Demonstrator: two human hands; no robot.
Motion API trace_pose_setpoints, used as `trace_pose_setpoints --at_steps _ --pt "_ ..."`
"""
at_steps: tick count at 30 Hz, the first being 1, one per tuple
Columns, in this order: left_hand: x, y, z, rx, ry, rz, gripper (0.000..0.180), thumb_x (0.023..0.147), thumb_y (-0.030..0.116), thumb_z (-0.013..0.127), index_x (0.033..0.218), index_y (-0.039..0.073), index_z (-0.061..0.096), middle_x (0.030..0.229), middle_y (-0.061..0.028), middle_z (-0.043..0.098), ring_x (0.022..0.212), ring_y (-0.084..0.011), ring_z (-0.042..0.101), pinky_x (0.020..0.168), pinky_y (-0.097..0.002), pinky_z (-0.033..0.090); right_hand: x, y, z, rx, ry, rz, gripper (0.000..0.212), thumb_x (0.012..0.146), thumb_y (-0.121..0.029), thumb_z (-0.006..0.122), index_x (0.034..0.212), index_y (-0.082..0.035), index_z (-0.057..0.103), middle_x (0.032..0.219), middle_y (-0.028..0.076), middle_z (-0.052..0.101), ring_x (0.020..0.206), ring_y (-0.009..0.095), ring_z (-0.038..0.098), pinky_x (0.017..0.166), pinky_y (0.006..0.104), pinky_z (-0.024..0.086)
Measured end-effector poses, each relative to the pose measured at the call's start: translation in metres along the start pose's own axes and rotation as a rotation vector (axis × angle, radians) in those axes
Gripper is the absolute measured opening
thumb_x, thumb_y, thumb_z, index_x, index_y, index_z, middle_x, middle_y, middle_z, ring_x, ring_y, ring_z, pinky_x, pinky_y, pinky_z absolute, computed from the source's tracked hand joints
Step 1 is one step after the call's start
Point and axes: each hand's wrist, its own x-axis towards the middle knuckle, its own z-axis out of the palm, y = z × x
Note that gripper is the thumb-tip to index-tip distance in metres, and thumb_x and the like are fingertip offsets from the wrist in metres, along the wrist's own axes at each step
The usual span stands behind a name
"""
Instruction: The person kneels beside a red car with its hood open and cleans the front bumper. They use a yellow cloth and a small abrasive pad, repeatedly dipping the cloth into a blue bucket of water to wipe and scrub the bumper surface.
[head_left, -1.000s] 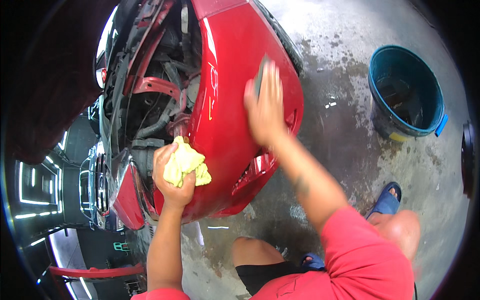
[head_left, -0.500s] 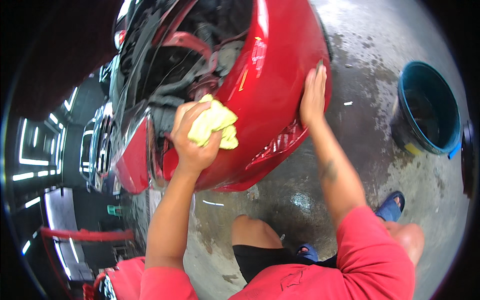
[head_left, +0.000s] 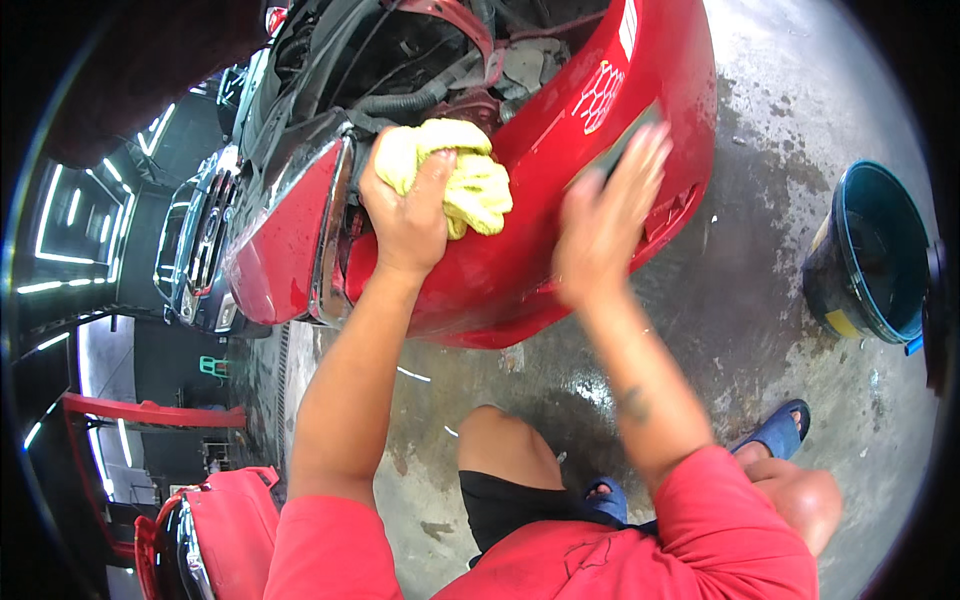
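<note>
My left hand [head_left: 415,205] is closed round a crumpled yellow cloth [head_left: 478,190], held over the edge of a red car bumper [head_left: 480,275]. Flat against the bumper's painted face lies my right hand [head_left: 605,225], fingers stretched out and smeared by motion. Under its palm and fingers shows part of a thin grey-green sheet of sandpaper [head_left: 607,160] with a dark edge; the hand hides the rest. Wet-looking reflections mark the red paint around both hands.
Exposed engine-bay parts [head_left: 430,95] lie behind the bumper, beside a red fender [head_left: 290,240]. On the wet concrete floor at right stands a dark teal bucket [head_left: 850,290] holding dark liquid. Another car [head_left: 205,245] and a green stool [head_left: 213,366] are at left.
My right hand, with the sheet, has moved from the bumper's outer right side inward across its face. The left hand has shifted slightly up and right with the cloth. The view has shifted too.
</note>
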Motion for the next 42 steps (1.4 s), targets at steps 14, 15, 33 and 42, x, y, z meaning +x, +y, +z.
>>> trace_pose_setpoints --at_steps 14,15,33,42 --pt "-0.006 0.018 0.01 0.384 -0.044 0.427 0.043 0.063 0.023 0.09 0.101 0.013 0.072 0.092 -0.0073 0.068 0.084 -0.031 0.069 0.073 -0.0429 0.058 0.088 0.037 -0.028 0.009 0.017 0.055 0.056 0.112 -0.031 0.055 0.151 0.009 0.051 0.157 0.027 0.053 0.149 0.035 0.049 0.125 0.0402 0.033" --pt "-0.003 0.02 0.016 0.37 -0.03 0.448 0.044 0.063 0.022 0.09 0.103 0.012 0.073 0.093 -0.0083 0.069 0.085 -0.0312 0.07 0.075 -0.0423 0.058 0.075 0.031 -0.032 -0.024 0.064 0.002 0.05 0.111 -0.025 0.056 0.149 0.009 0.054 0.153 0.027 0.057 0.146 0.035 0.052 0.123 0.0402 0.036" --pt "-0.008 0.016 0.007 0.344 -0.148 0.504 0.04 0.073 0.021 0.086 0.107 0.009 0.068 0.105 -0.0119 0.071 0.109 -0.0365 0.065 0.097 -0.0487 0.052 0.107 0.009 -0.298 -0.063 -0.209 0.761 0.028 0.1 -0.027 0.072 0.119 -0.007 0.069 0.11 0.004 0.07 0.097 0.02 0.068 0.079 0.0446 0.06" --pt "-0.009 0.018 0.007 0.369 -0.136 0.518 0.046 0.071 0.017 0.086 0.113 0.009 0.068 0.109 -0.0127 0.072 0.107 -0.0377 0.065 0.096 -0.0485 0.052 0.125 -0.01 -0.538 -0.466 0.182 0.608 0.028 0.097 -0.026 0.072 0.122 -0.016 0.078 0.098 -0.003 0.075 0.082 0.01 0.066 0.078 0.0338 0.052"
